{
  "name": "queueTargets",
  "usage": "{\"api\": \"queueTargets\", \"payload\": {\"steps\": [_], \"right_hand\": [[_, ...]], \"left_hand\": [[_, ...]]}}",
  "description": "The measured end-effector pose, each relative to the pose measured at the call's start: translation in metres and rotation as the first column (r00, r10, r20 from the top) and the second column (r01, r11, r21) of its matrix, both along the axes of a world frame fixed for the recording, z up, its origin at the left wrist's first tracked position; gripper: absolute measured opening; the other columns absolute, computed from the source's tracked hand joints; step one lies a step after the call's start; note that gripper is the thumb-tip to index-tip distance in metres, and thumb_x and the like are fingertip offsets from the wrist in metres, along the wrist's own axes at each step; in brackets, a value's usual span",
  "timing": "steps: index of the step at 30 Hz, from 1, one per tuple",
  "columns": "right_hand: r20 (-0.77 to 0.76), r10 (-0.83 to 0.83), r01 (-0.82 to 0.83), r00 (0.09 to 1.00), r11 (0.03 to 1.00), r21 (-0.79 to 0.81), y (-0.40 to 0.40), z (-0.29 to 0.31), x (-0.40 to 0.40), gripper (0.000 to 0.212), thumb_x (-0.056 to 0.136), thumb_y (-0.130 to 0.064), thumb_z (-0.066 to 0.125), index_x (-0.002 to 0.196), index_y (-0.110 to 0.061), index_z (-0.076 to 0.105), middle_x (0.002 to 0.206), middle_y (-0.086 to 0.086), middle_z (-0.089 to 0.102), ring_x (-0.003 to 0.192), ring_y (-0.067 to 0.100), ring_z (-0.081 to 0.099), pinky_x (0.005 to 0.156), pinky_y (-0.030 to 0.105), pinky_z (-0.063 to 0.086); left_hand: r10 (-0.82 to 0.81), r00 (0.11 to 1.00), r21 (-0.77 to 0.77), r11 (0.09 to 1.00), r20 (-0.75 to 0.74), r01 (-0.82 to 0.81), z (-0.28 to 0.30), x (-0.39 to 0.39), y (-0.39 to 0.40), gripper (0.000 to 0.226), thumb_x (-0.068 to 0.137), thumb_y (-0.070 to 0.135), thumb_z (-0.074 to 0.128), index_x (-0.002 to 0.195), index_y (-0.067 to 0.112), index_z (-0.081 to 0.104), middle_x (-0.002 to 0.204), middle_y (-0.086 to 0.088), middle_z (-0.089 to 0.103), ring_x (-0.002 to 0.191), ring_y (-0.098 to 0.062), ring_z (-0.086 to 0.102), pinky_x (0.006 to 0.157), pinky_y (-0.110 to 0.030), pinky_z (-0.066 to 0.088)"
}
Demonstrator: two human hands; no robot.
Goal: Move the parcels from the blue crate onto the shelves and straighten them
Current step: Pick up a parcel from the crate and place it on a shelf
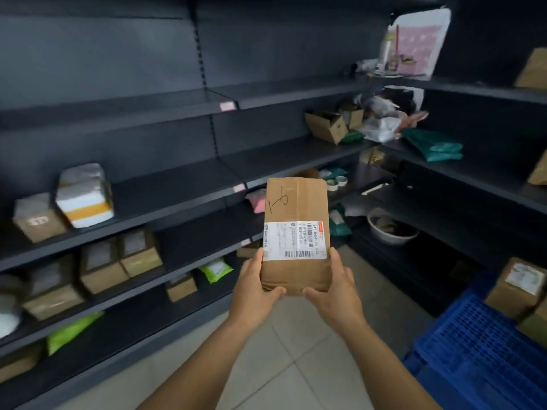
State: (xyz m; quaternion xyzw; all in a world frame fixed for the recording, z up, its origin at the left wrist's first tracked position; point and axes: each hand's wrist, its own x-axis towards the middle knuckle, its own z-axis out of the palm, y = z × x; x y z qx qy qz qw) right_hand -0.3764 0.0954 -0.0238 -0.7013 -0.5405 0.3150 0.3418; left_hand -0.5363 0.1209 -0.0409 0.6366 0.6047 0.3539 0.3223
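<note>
I hold a brown cardboard parcel (296,208) with a white shipping label and a handwritten mark up in front of me, above the tiled floor. My left hand (251,291) grips its lower left edge, and my right hand (334,288) grips its lower right edge, thumbs on the front face. The blue crate (479,344) stands at the lower right, with boxed parcels (515,285) in it. Dark shelves (177,196) run along the left wall and carry several parcels (85,196).
More dark shelving (461,176) fills the right corner with open boxes (325,125), green bags (435,143), a bowl (390,229) and loose wrapping. Green mailers (216,269) and brown boxes (121,258) sit on the lower left shelves. Pale tiled floor (284,356) lies between the shelves.
</note>
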Motion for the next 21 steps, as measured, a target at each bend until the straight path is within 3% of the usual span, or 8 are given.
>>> {"api": "queueTargets", "payload": {"steps": [4, 9, 12, 16, 21], "right_hand": [[-0.003, 0.12, -0.12, 0.993, 0.992, -0.032, 0.028, -0.004, -0.062, 0.097, 0.082, -0.014, 0.074, 0.152, -0.033, 0.01, 0.134, 0.002, 0.036, 0.112, 0.015, 0.049, 0.092, 0.027, 0.044], [0.004, 0.266, -0.266, 0.964, 0.964, -0.029, 0.067, -0.008, -0.123, 0.092, 0.08, -0.015, 0.074, 0.148, -0.038, 0.017, 0.122, -0.003, 0.037, 0.096, 0.01, 0.047, 0.081, 0.024, 0.046], [0.018, 0.343, -0.342, 0.939, 0.939, -0.029, 0.096, -0.01, -0.153, 0.092, 0.079, -0.021, 0.075, 0.149, -0.037, 0.018, 0.13, 0.0, 0.039, 0.102, 0.014, 0.053, 0.087, 0.031, 0.051], [0.045, 0.425, -0.422, 0.904, 0.905, -0.059, 0.139, -0.007, -0.19, 0.09, 0.085, -0.029, 0.071, 0.152, -0.032, 0.012, 0.138, 0.0, 0.035, 0.115, 0.018, 0.051, 0.093, 0.033, 0.048], [0.032, 0.55, -0.548, 0.835, 0.835, -0.053, 0.213, -0.007, -0.23, 0.078, 0.088, -0.03, 0.067, 0.148, -0.032, 0.018, 0.12, -0.006, 0.034, 0.099, 0.009, 0.044, 0.08, 0.023, 0.042]], "left_hand": [[0.098, 0.995, -0.023, 0.995, 0.001, -0.098, -0.002, -0.061, 0.004, 0.088, 0.08, 0.015, 0.074, 0.148, 0.037, 0.023, 0.126, 0.015, 0.037, 0.111, -0.003, 0.046, 0.096, -0.023, 0.043], [0.233, 0.972, -0.04, 0.972, 0.002, -0.233, -0.005, -0.123, 0.016, 0.083, 0.08, 0.017, 0.073, 0.146, 0.036, 0.027, 0.129, 0.011, 0.042, 0.108, -0.006, 0.052, 0.091, -0.029, 0.052], [0.301, 0.954, -0.041, 0.953, -0.009, -0.301, -0.004, -0.154, 0.031, 0.08, 0.081, 0.018, 0.072, 0.146, 0.035, 0.028, 0.127, 0.009, 0.045, 0.105, -0.007, 0.053, 0.085, -0.025, 0.052], [0.393, 0.919, -0.073, 0.916, -0.034, -0.394, -0.005, -0.191, 0.065, 0.08, 0.083, 0.025, 0.071, 0.15, 0.032, 0.026, 0.135, 0.007, 0.045, 0.111, -0.01, 0.051, 0.092, -0.028, 0.051], [0.464, 0.884, -0.098, 0.878, -0.06, -0.468, -0.005, -0.231, 0.126, 0.082, 0.084, 0.03, 0.071, 0.15, 0.033, 0.024, 0.137, 0.008, 0.049, 0.116, -0.011, 0.052, 0.098, -0.032, 0.049]]}}
